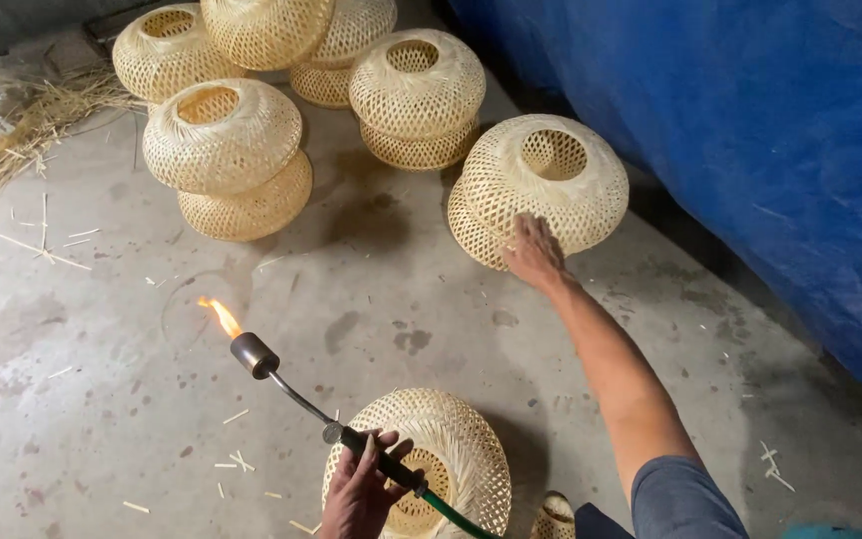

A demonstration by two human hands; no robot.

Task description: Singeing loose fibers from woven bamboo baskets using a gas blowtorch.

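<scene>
My left hand (pixel 361 491) grips the black handle of a gas torch (pixel 281 379) with a curved metal neck and a green hose. A small orange flame (pixel 219 315) burns at its nozzle, pointing up and left over the floor. Beneath that hand lies a woven bamboo lampshade (pixel 461 449) on its side. My right hand (pixel 534 250) reaches far forward and rests with fingers spread on the lower side of another woven bamboo lampshade (pixel 541 185), which sits tilted on the floor.
Several more woven bamboo lampshades (pixel 226 150) stand stacked in pairs at the back. A blue tarpaulin (pixel 750 130) hangs along the right. Straw (pixel 12 130) lies at the far left, and bamboo splinters (pixel 236 461) dot the concrete floor (pixel 102 399).
</scene>
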